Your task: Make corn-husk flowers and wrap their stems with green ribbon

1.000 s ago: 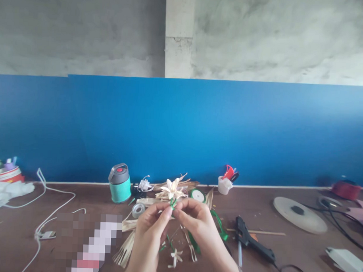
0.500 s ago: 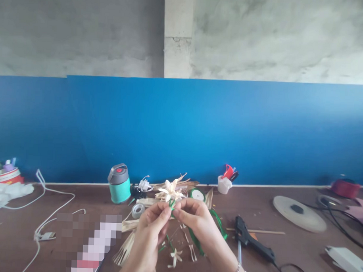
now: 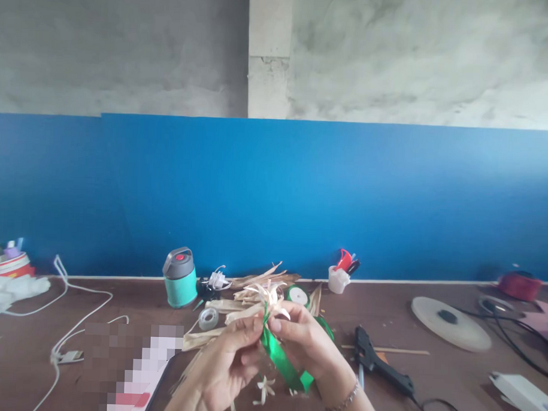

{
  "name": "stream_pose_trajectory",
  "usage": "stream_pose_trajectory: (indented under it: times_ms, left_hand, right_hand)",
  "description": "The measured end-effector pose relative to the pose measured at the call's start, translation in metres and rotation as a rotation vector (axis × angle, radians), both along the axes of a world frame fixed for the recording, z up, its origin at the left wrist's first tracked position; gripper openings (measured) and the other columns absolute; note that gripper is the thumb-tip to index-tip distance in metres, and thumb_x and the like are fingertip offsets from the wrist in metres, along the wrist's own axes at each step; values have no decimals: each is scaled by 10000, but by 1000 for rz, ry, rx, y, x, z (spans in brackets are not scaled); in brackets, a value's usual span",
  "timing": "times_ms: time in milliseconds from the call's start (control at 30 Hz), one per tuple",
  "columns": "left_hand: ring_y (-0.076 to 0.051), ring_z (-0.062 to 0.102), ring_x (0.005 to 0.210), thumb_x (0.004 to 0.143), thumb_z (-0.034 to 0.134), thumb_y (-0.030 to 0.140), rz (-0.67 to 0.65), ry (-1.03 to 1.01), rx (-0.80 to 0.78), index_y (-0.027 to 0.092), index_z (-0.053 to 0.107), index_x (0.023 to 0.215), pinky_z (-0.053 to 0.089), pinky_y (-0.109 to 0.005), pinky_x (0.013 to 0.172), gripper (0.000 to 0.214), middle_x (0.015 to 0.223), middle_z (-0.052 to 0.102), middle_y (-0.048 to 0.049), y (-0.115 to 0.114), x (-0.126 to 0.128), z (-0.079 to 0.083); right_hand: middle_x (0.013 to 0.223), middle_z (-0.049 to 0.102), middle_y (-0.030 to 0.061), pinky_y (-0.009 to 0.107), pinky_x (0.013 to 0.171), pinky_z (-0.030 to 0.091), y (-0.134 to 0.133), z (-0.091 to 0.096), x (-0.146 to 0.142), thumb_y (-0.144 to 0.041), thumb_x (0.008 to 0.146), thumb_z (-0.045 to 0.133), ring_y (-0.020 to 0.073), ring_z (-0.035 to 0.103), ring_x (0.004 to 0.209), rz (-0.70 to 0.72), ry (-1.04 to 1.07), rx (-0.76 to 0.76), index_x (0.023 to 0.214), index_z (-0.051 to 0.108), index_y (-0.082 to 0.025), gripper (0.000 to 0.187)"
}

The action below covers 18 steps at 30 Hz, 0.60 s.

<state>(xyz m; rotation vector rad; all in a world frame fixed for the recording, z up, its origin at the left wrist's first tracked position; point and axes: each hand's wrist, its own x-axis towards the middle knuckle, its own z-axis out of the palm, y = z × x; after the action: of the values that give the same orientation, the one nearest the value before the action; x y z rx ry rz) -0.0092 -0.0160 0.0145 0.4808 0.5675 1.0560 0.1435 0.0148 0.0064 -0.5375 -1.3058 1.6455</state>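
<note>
A cream flower [image 3: 271, 294], which looks made of dry husk, is held up between my two hands above the table. My left hand [image 3: 233, 354] pinches its green-wrapped stem just below the petals. Thumb and finger of my right hand [image 3: 303, 335] close on the green ribbon [image 3: 282, 358] right beside the stem; the ribbon hangs down in a wide band below my fingers. Under my hands a smaller cream flower [image 3: 264, 390] lies on the table. Strips of dry husk [image 3: 201, 341] are spread by my left wrist. My fingers partly hide the stem.
A black glue gun [image 3: 380, 365] lies right of my hands, its cord trailing off. Behind are a teal flask [image 3: 180, 280], a tape roll [image 3: 208, 318], a ribbon spool [image 3: 298, 295] and a white cup of tools [image 3: 338, 280]. A round lid [image 3: 452, 322] is far right, a white cable [image 3: 74, 336] left.
The flower has tipped and turned, its petals now facing away. Green ribbon has come forward into a wide hanging band below my hands. Both hands keep their pinch, my right wrist slightly turned.
</note>
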Motion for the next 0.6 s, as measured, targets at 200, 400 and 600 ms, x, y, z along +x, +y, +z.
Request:
stream_pose_trajectory:
  times_ms: [200,400,600]
  left_hand:
    - [31,256,385,471,934,172,-73,-53,-44,88,658,659,104,-78,338,344,499,393,93,-2,2,1]
    - [26,231,412,506,924,218,-93,8,37,80,631,599,99,-84,354,337,506,382,83,-3,4,4]
    - [-4,247,416,600,871,329,20,178,206,121,617,616,123,-137,390,328,499,376,82,-4,5,2]
  right_hand:
    - [628,653,3,234,604,447,-1,1,1,-291,612,855,122,586,581,91,98,-164,738,744,-158,214]
    - [638,681,-8,217,565,440,0,-1,-3,-279,542,886,108,583,552,5,143,-174,624,716,-188,210]
    - [578,675,-19,234,588,465,-4,8,-6,-225,515,889,126,615,556,-20,182,-197,588,717,-191,190]
